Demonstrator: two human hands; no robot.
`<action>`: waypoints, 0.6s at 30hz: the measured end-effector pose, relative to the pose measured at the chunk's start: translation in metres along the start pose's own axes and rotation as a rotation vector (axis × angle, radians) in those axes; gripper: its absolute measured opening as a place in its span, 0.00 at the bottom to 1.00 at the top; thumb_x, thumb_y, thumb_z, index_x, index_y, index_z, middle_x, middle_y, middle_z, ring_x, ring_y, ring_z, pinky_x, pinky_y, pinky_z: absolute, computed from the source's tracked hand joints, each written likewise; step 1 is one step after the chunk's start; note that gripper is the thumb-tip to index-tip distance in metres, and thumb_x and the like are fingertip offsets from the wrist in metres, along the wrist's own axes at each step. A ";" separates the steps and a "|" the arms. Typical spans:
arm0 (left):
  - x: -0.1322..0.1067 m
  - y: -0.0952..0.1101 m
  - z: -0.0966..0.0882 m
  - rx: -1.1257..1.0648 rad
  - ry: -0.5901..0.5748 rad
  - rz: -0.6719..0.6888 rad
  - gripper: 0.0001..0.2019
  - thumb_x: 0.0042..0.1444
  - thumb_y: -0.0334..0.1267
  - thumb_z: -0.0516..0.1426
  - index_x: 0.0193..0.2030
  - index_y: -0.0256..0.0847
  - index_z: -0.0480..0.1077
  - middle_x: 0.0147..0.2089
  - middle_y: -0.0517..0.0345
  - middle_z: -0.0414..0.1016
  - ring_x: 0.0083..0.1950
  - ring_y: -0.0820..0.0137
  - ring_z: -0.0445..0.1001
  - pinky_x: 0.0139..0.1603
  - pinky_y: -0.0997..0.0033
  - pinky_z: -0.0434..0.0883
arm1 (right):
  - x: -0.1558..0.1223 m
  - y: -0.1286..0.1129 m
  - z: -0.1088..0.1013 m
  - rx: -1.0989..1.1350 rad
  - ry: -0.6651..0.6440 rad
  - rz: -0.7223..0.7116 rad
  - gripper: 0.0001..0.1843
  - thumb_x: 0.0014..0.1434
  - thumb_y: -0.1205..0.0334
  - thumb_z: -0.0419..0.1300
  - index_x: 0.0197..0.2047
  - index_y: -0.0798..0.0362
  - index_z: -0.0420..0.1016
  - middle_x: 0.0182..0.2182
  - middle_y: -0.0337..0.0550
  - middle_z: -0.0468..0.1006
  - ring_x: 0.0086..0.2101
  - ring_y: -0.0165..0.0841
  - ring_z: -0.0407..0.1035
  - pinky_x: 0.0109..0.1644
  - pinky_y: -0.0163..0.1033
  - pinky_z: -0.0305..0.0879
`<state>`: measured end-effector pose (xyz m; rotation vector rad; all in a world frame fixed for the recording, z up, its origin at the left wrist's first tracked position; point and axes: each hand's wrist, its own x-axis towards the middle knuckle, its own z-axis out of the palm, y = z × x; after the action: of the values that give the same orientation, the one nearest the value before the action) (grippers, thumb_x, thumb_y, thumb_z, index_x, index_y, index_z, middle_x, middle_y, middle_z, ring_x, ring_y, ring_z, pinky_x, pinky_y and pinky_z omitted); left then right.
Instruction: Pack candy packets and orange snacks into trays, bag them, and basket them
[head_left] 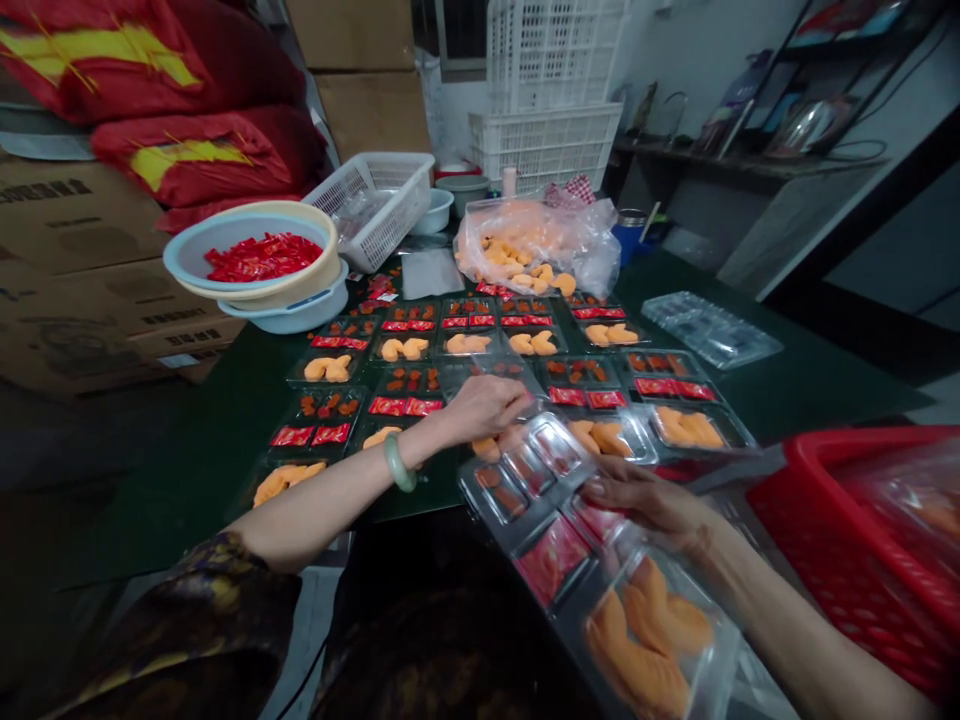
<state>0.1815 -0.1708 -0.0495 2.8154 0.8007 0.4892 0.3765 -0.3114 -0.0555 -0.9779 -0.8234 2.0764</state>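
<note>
Gripping a clear plastic blister tray of orange pieces and red sachets at 5 o'clock in the right hand, left hand curled mid-frame beside filled trays at 10 o'clock, possibly pinching a lid edge, hard to tell

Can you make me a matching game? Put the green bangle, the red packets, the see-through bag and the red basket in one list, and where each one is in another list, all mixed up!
Things:
1. Pale green bangle
2. Shiny red sachets
3. Clear plastic bag of orange pieces
4. Red plastic basket

Places:
A. To the right of the right hand
B. On the left wrist
C. In a pale blue bowl
D. On the dark green table

Pairs: 1-B, 2-C, 3-D, 4-A
</note>
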 end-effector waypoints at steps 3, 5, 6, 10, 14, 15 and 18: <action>-0.008 -0.001 -0.013 -0.115 -0.041 0.091 0.10 0.57 0.34 0.51 0.27 0.37 0.69 0.29 0.58 0.73 0.31 0.74 0.69 0.31 0.76 0.59 | 0.010 0.004 0.001 0.011 -0.018 0.021 0.24 0.51 0.63 0.63 0.53 0.55 0.69 0.39 0.47 0.79 0.37 0.36 0.76 0.39 0.37 0.72; -0.015 -0.001 -0.020 -0.139 -0.009 0.128 0.09 0.56 0.33 0.53 0.27 0.37 0.69 0.29 0.58 0.73 0.32 0.74 0.69 0.33 0.76 0.61 | 0.011 0.006 0.000 -0.004 0.006 0.020 0.25 0.52 0.63 0.62 0.54 0.55 0.68 0.41 0.48 0.79 0.35 0.36 0.76 0.37 0.37 0.72; -0.019 -0.001 -0.022 -0.131 0.010 0.144 0.10 0.56 0.32 0.52 0.26 0.37 0.69 0.29 0.57 0.73 0.32 0.74 0.70 0.33 0.76 0.61 | 0.009 0.007 -0.001 -0.018 0.034 0.013 0.26 0.52 0.63 0.62 0.55 0.54 0.67 0.40 0.47 0.79 0.35 0.35 0.76 0.37 0.37 0.73; -0.037 0.005 -0.020 -0.051 0.089 0.222 0.10 0.58 0.32 0.50 0.29 0.37 0.70 0.32 0.56 0.75 0.36 0.72 0.71 0.38 0.74 0.64 | 0.000 0.009 -0.004 -0.057 0.112 0.044 0.34 0.53 0.61 0.62 0.62 0.51 0.59 0.39 0.47 0.80 0.26 0.34 0.76 0.27 0.34 0.73; -0.051 0.011 -0.010 0.062 0.210 0.272 0.10 0.58 0.29 0.49 0.37 0.41 0.71 0.39 0.56 0.76 0.38 0.72 0.71 0.38 0.72 0.64 | -0.003 0.008 -0.003 -0.063 0.152 0.073 0.45 0.52 0.61 0.63 0.67 0.44 0.43 0.40 0.47 0.79 0.22 0.36 0.75 0.18 0.33 0.70; -0.053 0.012 -0.009 0.072 0.226 0.271 0.10 0.58 0.29 0.49 0.38 0.42 0.71 0.39 0.56 0.76 0.39 0.72 0.71 0.38 0.72 0.64 | -0.002 0.007 -0.002 -0.068 0.162 0.065 0.48 0.52 0.62 0.63 0.68 0.43 0.39 0.40 0.47 0.79 0.23 0.37 0.76 0.18 0.33 0.70; -0.053 0.011 -0.010 0.018 0.230 0.224 0.08 0.57 0.31 0.50 0.36 0.41 0.70 0.41 0.54 0.74 0.41 0.71 0.71 0.40 0.72 0.65 | 0.002 0.006 -0.001 -0.083 0.168 0.050 0.52 0.52 0.64 0.64 0.68 0.42 0.32 0.37 0.44 0.79 0.24 0.37 0.76 0.18 0.33 0.70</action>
<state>0.1404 -0.2079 -0.0517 2.9165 0.5287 0.8567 0.3746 -0.3129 -0.0608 -1.2116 -0.8104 1.9834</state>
